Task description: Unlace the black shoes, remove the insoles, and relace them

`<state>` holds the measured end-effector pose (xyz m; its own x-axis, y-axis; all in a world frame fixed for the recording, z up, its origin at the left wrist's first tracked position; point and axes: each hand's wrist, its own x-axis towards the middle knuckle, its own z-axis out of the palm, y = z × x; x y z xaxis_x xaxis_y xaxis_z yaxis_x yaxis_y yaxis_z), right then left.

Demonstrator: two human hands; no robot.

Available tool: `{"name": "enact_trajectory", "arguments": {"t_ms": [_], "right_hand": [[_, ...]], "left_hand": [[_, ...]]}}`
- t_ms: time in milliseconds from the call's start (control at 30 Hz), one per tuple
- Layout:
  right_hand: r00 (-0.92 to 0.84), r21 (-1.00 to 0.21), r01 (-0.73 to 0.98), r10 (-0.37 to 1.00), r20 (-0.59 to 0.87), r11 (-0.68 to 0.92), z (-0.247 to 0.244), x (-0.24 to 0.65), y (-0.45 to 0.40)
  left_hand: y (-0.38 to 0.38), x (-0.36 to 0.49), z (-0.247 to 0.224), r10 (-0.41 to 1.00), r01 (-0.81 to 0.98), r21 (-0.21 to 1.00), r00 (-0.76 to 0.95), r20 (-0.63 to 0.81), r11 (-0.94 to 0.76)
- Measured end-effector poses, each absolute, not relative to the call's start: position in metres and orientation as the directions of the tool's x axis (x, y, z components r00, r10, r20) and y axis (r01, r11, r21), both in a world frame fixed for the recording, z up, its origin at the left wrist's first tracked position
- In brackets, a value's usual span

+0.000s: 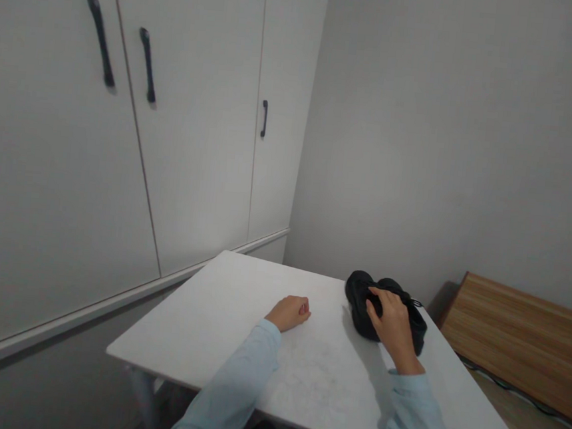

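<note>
A pair of black shoes (358,306) sits at the far right of the white table (238,304), side by side, with laces showing on the right one. My right hand (391,320) reaches over them, thumb and fingers closed on the upper of the nearer shoe. Its palm hides part of the shoes. My left hand (289,313) rests on the tabletop to the left of the shoes, curled into a loose fist. I see nothing held in it. Both forearms wear light blue sleeves.
White cabinet doors (203,134) with dark handles stand along the left. A plain grey wall (421,153) rises behind the table. To the right is a wooden board-like surface (520,342), with a dark cable (511,389) running along its lower edge.
</note>
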<state>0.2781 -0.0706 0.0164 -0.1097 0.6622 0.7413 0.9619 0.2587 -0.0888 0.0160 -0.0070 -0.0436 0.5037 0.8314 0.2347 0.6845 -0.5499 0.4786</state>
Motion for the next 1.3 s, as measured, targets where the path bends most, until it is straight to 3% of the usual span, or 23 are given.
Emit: {"name": "enact_trajectory", "arguments": {"t_ms": [300,733,1100,1300], "right_hand": [[-0.165,0.048,0.982,0.716,0.678,0.180,-0.037,0.309,-0.051],[-0.163,0.094,0.986,0.744,0.647,0.134,-0.021,0.299,-0.054],[-0.252,0.142,0.967,0.714,0.653,0.212,-0.008,0.239,-0.089],[-0.309,0.090,0.939,0.701,0.642,0.331,-0.010,0.188,-0.129]], "left_hand": [[-0.009,0.016,-0.041,0.839,0.686,0.491,0.492,0.231,-0.537],[-0.010,0.016,-0.039,0.844,0.699,0.478,0.487,0.226,-0.531],[-0.006,0.012,-0.038,0.898,0.767,0.469,0.348,0.270,-0.439],[-0.005,0.013,-0.035,0.898,0.732,0.526,0.300,0.322,-0.433]]}}
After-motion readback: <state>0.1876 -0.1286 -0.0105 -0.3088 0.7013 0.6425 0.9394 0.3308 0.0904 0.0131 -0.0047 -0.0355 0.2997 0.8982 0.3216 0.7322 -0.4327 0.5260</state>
